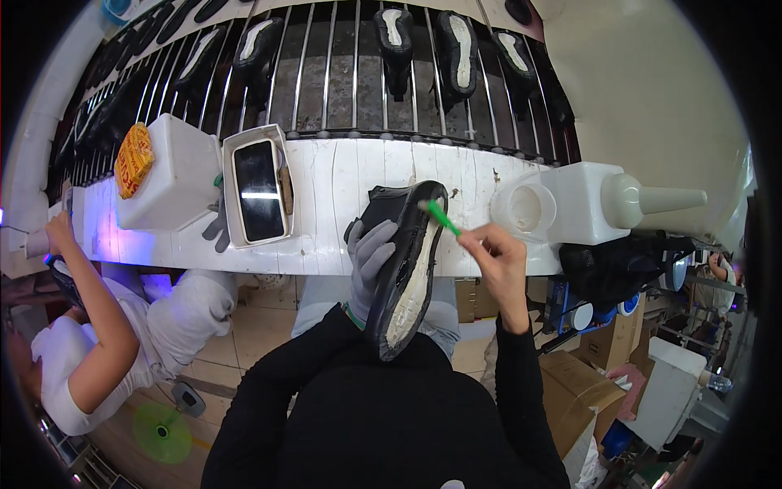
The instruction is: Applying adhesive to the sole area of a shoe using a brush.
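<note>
Black shoe (pixel 409 281) crosses table edge (pixel 318 267), left grip (pixel 368 259) clasping it, right grip (pixel 501 262) pinching brush (pixel 442 218).

The grey glove (pixel 368 273) on the left hand (pixel 371 257) is green-edged, the long-sleeved top (pixel 366 424) black, the jeans (pixel 444 314) pale blue

Reads bright and fairly even over the white table (pixel 318 240). Glares in a white streak across the dark screen (pixel 259 175); glints along the metal bars (pixel 357 69). Glows blue-violet at the table's left end. Keeps shoe (pixel 411 285) and green brush (pixel 441 215) fairly crisp. Sinks near-black in the sleeves (pixel 285 375), with folds barely readable. Smears the green fan (pixel 147 440) into a translucent disc. Bends straight edges outward; softens, then blackens toward the rim.
</note>
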Demonstrator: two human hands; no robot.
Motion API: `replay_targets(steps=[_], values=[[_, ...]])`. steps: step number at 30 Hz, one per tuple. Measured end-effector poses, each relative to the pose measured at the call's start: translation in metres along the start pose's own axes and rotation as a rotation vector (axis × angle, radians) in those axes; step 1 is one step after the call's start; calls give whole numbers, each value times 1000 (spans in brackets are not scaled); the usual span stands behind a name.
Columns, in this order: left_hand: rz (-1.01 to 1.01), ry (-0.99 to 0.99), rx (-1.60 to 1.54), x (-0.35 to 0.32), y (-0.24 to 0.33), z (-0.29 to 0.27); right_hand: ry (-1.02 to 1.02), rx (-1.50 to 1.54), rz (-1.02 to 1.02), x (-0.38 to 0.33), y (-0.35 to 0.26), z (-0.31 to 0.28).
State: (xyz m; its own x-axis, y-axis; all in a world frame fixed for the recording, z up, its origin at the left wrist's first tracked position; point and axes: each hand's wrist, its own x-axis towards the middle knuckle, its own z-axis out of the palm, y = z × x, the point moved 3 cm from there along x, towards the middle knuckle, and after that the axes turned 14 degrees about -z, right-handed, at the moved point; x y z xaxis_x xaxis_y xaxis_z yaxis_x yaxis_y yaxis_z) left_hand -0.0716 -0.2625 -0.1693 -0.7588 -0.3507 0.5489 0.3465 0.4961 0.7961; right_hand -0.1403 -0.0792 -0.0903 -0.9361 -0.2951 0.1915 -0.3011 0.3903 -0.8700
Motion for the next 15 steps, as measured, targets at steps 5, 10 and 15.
replay_targets(steps=[5,10,15], values=[[-9,33,-53,-1,0,2,-110,275,-1,-23,-23,0],[-1,103,-58,3,3,7,34,-92,107,8,14,-2],[-25,25,-71,3,4,-1,24,113,97,-3,-3,6]])
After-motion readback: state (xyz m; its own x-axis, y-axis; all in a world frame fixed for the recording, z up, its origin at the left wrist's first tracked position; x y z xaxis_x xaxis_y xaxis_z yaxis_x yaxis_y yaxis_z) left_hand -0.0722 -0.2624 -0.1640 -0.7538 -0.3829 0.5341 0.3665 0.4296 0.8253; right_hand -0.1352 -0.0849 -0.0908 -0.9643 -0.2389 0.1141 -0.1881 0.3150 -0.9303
